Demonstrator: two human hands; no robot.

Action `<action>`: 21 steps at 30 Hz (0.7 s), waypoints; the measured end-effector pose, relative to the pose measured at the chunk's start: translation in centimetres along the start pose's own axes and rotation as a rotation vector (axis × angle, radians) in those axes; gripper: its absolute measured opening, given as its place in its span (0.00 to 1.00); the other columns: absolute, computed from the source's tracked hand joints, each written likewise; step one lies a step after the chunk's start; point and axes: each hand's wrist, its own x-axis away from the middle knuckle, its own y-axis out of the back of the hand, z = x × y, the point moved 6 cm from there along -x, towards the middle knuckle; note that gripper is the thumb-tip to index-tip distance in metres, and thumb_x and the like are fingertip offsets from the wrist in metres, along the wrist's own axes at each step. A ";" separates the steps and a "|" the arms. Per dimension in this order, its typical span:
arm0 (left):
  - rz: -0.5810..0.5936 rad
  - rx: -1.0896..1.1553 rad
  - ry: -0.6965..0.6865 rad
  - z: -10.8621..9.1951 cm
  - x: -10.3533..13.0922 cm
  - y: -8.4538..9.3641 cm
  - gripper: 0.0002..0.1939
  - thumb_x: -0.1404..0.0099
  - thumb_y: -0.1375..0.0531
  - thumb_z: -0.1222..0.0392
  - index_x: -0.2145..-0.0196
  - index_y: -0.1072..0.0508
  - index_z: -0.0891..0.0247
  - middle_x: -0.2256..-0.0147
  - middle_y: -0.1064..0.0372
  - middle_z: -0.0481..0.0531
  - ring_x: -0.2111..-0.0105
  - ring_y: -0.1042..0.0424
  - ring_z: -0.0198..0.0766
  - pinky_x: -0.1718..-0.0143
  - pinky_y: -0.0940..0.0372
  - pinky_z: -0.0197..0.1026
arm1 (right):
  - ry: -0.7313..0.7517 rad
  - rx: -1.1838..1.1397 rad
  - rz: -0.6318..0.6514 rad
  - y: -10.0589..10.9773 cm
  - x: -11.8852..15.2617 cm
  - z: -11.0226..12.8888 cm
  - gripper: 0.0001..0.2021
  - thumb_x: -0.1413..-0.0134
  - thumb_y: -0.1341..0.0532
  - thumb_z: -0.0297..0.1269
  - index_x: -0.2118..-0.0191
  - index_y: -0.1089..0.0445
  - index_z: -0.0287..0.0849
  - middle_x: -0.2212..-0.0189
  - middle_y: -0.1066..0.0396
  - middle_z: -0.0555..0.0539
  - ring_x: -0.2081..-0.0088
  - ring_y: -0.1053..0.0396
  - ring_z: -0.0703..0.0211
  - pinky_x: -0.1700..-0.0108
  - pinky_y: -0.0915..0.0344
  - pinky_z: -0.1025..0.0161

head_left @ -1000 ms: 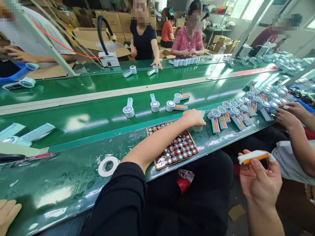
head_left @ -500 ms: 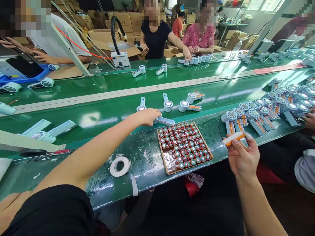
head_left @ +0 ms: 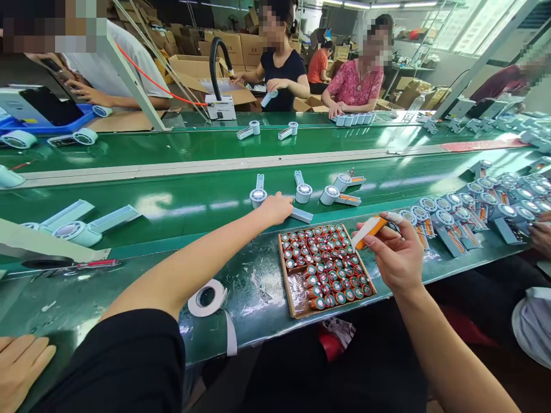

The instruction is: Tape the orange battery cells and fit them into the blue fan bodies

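Observation:
My left hand (head_left: 278, 209) reaches across to the belt and is closed over the round end of a light blue plastic housing (head_left: 302, 215). Only the housing's straight handle shows, pointing right. Raised at the right, my right hand (head_left: 398, 255) pinches an orange cylindrical battery (head_left: 373, 228) with a white strip (head_left: 362, 234) along it. Below and between my hands lies a shallow cardboard tray (head_left: 293, 295) of upright orange batteries (head_left: 329, 258) with red and black wires. Similar housings (head_left: 303, 193) with round heads rest on the belt just beyond my left hand.
A roll of white tape (head_left: 206, 298) lies on the near table, its loose end hanging over the edge. Many housings with batteries (head_left: 451, 218) crowd the right. A co-worker's hand (head_left: 26, 367) rests at lower left. A red-handled tool (head_left: 98, 264) lies left. People work across the belt.
My right hand has moved left and up with the battery, toward the tray. My left hand stays at the same housing. Across the belt, a person has lifted a light-coloured part off the table.

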 end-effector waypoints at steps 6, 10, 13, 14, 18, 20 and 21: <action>0.040 0.122 0.081 0.8 -2.0 1.0 0.11 0.38 0.35 0.58 0.59 0.18 0.60 0.56 0.21 0.59 0.55 0.24 0.52 0.52 0.32 0.46 | -0.039 0.265 0.335 -5.6 -6.9 -3.8 0.28 0.44 0.27 0.40 0.39 0.31 0.43 0.55 0.18 0.44 0.56 0.18 0.51 0.48 0.21 0.50; -0.013 0.187 0.105 1.7 -1.4 1.8 0.11 0.32 0.41 0.55 0.55 0.21 0.57 0.53 0.21 0.55 0.53 0.24 0.47 0.54 0.33 0.42 | 0.041 0.925 0.650 -9.3 -10.5 -9.0 0.23 0.34 0.38 0.37 0.36 0.34 0.42 0.54 0.19 0.44 0.54 0.19 0.53 0.49 0.24 0.56; -0.055 0.219 0.146 1.8 -1.5 1.6 0.12 0.28 0.44 0.56 0.53 0.24 0.57 0.51 0.22 0.57 0.51 0.24 0.49 0.53 0.34 0.43 | 0.095 1.214 0.777 -10.2 -11.5 -11.7 0.20 0.35 0.36 0.36 0.39 0.29 0.43 0.58 0.18 0.43 0.56 0.20 0.47 0.51 0.28 0.56; -0.062 0.230 0.162 1.7 -1.7 1.4 0.12 0.28 0.45 0.56 0.52 0.24 0.57 0.51 0.22 0.57 0.51 0.24 0.49 0.53 0.34 0.43 | 0.099 1.247 0.801 -10.2 -11.6 -12.2 0.19 0.36 0.35 0.37 0.41 0.27 0.44 0.59 0.18 0.42 0.57 0.20 0.45 0.52 0.29 0.56; -0.087 0.259 0.230 1.5 -2.9 0.6 0.12 0.27 0.44 0.55 0.50 0.26 0.56 0.53 0.22 0.59 0.50 0.24 0.51 0.52 0.34 0.44 | 0.119 1.375 0.930 -9.8 -11.8 -12.8 0.18 0.36 0.35 0.39 0.42 0.25 0.47 0.61 0.18 0.43 0.58 0.22 0.44 0.55 0.33 0.58; -0.107 0.266 0.254 1.4 -3.3 0.4 0.13 0.27 0.44 0.55 0.49 0.26 0.56 0.52 0.23 0.60 0.49 0.24 0.52 0.51 0.34 0.45 | 0.127 1.401 0.993 -9.6 -11.7 -12.6 0.18 0.33 0.37 0.41 0.40 0.26 0.49 0.58 0.18 0.44 0.56 0.22 0.46 0.54 0.33 0.59; -0.118 0.267 0.264 1.3 -3.4 0.3 0.13 0.26 0.45 0.55 0.48 0.27 0.56 0.51 0.23 0.60 0.49 0.24 0.52 0.51 0.33 0.46 | 0.128 1.409 1.019 -9.6 -11.7 -12.6 0.19 0.31 0.39 0.42 0.38 0.27 0.51 0.55 0.18 0.44 0.55 0.22 0.47 0.52 0.33 0.59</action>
